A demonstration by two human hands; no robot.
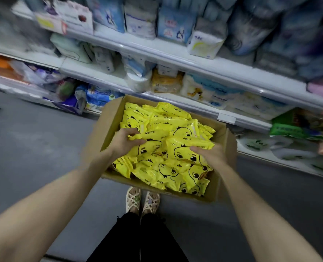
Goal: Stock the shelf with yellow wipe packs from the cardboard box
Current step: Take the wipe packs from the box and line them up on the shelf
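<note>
An open cardboard box stands on the floor in front of the shelf, filled with several yellow wipe packs printed with a duck face. My left hand reaches into the box from the left, its fingers closing on a yellow pack near the middle. My right hand comes in from the right, its fingers under the edge of another yellow pack on top of the pile. Whether either pack is lifted off the pile, I cannot tell.
White store shelves hold tissue and wipe packs in blue, white and yellow wrappers; green packs lie at the right. My feet in sandals stand just behind the box on the grey floor.
</note>
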